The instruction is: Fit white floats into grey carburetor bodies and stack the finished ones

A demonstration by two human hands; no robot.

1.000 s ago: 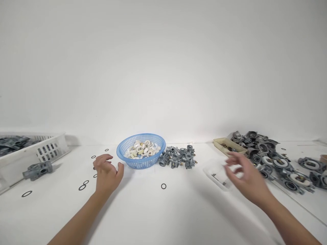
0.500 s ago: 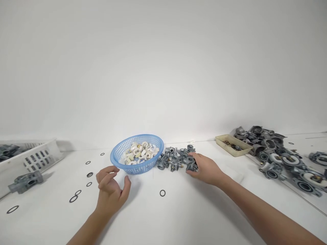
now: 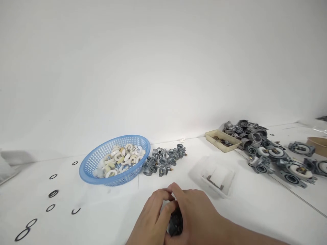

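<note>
My left hand [image 3: 153,217] and my right hand [image 3: 199,214] meet low in the middle of the view, fingers closed around a dark metal carburetor body [image 3: 175,223]. Most of that part is hidden by the fingers; only a dark face shows between them. Just beyond the hands lies a small group of grey carburetor bodies [image 3: 162,165] with brass-coloured fittings. To their left stands a blue mesh basket [image 3: 85,168] holding many white and yellowish ring-shaped floats [image 3: 120,161].
Black rubber rings [image 3: 50,208] lie scattered at left. A translucent tray [image 3: 228,190] with small metal pins stands right of my hands. Behind it is a yellowish tray [image 3: 217,145] of small parts, beside a heap of carburetor parts [image 3: 255,136]. A wall [image 3: 163,68] rises behind.
My right hand has brought a carburetor body from the group back toward me, and my left hand has joined it there. The view has turned right, bringing the translucent tray into plain sight.
</note>
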